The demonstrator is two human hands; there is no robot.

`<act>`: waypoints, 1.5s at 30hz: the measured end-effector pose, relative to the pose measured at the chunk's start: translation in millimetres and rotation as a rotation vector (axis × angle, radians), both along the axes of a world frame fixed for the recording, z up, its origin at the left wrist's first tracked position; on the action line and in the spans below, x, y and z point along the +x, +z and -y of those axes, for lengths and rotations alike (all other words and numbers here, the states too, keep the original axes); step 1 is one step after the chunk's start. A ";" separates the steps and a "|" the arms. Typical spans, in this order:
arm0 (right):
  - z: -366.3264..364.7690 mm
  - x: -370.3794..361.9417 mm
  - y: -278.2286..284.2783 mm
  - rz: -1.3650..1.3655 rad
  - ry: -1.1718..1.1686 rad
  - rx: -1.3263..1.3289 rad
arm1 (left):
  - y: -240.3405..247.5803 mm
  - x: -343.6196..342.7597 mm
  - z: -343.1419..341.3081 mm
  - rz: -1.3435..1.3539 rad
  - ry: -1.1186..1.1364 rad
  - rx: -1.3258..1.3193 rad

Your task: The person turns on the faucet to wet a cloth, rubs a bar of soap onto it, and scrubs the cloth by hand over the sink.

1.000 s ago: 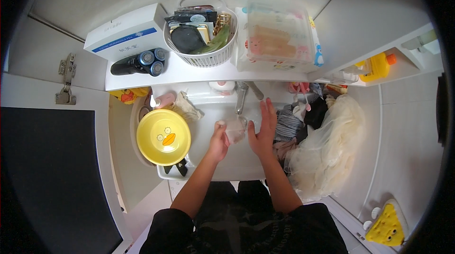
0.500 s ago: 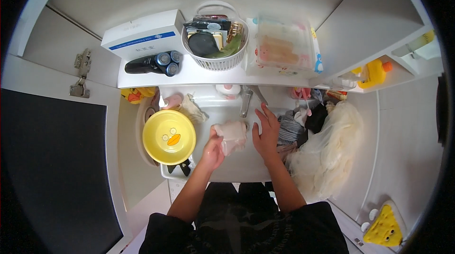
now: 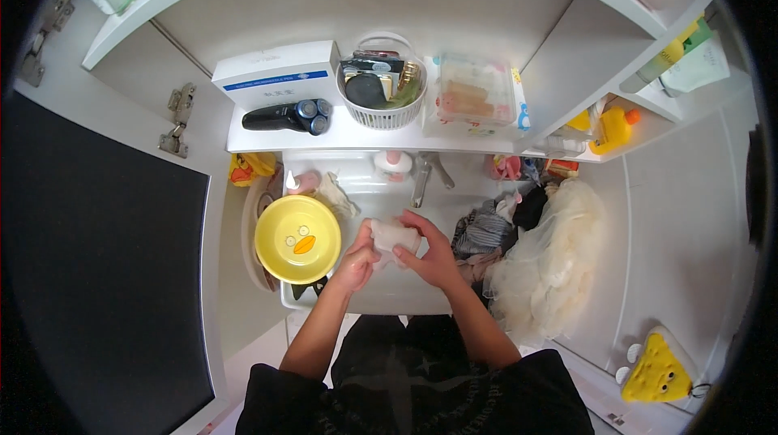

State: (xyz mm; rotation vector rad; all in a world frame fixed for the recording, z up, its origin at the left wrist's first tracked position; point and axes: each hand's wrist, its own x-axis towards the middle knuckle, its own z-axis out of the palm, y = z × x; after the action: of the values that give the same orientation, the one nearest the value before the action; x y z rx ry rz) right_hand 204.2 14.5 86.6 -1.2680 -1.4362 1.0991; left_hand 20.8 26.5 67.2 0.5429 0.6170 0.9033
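"Where's the pale cloth (image 3: 392,234)?"

"Between the person's two hands, above the white sink (image 3: 405,297). Treat it as the middle of the dial."

"And the left hand (image 3: 355,266)?"

"At eight o'clock, fingers curled in and closed on the cloth's near-left side."

"The right hand (image 3: 431,257)?"

"At four o'clock. Its thumb lies over the cloth's face and a finger reaches along the top edge, so it has the right side in a loose, rounded hold. The fingertips behind are hidden, so I can't tell how firmly they press."

"What sits around them?"

"A yellow basin (image 3: 279,255) with a cartoon face at nine, near the left hand. A crumpled cream cloth (image 3: 335,195) at ten, a white-and-pink dispenser (image 3: 393,166) at twelve, the metal faucet (image 3: 421,180) at one."

"Toward three?"

"Grey striped fabric (image 3: 481,229), just beyond the right hand, with a heap of cream tulle (image 3: 545,269) past it, between three and four."

"Higher up?"

"A white shelf (image 3: 344,140): a dark shaver (image 3: 275,117) between ten and eleven, a filled white basket (image 3: 385,117) at twelve, a clear container (image 3: 474,94) at one."
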 end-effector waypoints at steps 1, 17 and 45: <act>-0.4 -0.8 3.3 0.001 0.003 0.005 | 2.4 -2.2 1.3 0.001 0.003 0.005; -20.2 -3.3 47.5 -0.019 0.571 -0.267 | 48.9 -53.2 -7.4 -0.021 -0.217 0.080; -33.1 -13.2 48.6 -0.393 0.340 -0.305 | 104.6 -66.2 -43.7 -0.645 -0.210 0.421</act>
State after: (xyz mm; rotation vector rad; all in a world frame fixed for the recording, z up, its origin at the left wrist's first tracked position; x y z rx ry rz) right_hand 191.0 47.6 135.2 -0.9505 -1.2365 1.7440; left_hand -45.4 70.2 171.8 1.2823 0.9321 0.6492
